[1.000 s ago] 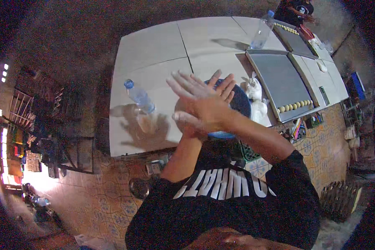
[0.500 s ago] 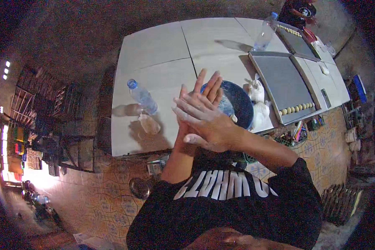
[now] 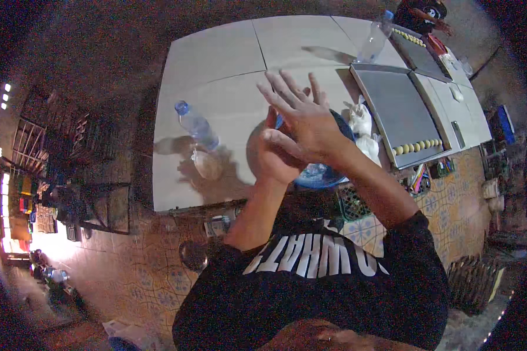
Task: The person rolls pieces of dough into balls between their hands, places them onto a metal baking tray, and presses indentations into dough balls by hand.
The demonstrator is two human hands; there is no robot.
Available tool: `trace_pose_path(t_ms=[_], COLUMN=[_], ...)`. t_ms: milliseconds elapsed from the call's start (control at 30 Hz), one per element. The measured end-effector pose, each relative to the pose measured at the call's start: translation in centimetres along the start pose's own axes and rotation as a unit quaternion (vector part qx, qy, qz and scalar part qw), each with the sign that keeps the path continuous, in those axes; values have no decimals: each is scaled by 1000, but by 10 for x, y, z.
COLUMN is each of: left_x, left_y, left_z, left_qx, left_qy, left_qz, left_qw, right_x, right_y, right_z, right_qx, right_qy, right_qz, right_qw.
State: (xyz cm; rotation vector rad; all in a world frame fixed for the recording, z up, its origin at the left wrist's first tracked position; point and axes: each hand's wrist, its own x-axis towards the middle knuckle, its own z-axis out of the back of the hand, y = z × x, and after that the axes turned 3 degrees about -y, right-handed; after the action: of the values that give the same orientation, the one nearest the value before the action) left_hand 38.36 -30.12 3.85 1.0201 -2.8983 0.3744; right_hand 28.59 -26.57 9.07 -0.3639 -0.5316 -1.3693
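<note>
Over a blue basin [image 3: 317, 179] at the front of the table, my two hands lie palm against palm. My right hand [image 3: 310, 123], whitish with powder, is on top with its fingers stretched and slightly spread. Beneath it is my left hand [image 3: 276, 162], its palm heel showing and its fingers largely covered. Whether anything lies between the palms is hidden. Right of the basin stand two knotted white plastic bags, an upper bag [image 3: 360, 120] and a lower bag [image 3: 369, 147]. A metal tray [image 3: 392, 96] beyond them carries a row of pale dough balls [image 3: 417, 146].
On the white table [image 3: 216, 55], a blue-capped plastic bottle [image 3: 198, 127] stands beside a small tied bag [image 3: 206, 166]. A larger bottle [image 3: 375, 41] is farther back, near a second tray [image 3: 423, 59] with dough balls. Another person [image 3: 420, 16] is at the far right corner.
My hands have shifted up and to the right relative to the basin. The right hand now covers more of the left hand's fingers, and its own fingers point farther forward.
</note>
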Motion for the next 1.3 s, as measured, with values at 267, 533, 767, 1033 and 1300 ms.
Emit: trace_pose_path(t_ms=[267, 533, 767, 1033, 1300], left_x=[-9, 5, 5, 15, 23], left_y=[-13, -6, 20, 36, 98], left_z=[-15, 27, 20, -2, -7], left_qx=[104, -112, -211, -1, -45], left_qy=[63, 90, 89, 20, 44], left_qz=[-1, 34, 109, 13, 22], left_qw=[993, 989, 967, 1000, 998], right_x=[-26, -25, -14, -66, -77], right_y=[9, 35, -11, -18, -40], right_z=[7, -6, -8, 27, 35], right_qx=[122, 150, 66, 143, 196], right_qy=[109, 85, 92, 83, 85], right_qz=[59, 123, -100, 59, 103], right_qw=[985, 977, 989, 985, 972])
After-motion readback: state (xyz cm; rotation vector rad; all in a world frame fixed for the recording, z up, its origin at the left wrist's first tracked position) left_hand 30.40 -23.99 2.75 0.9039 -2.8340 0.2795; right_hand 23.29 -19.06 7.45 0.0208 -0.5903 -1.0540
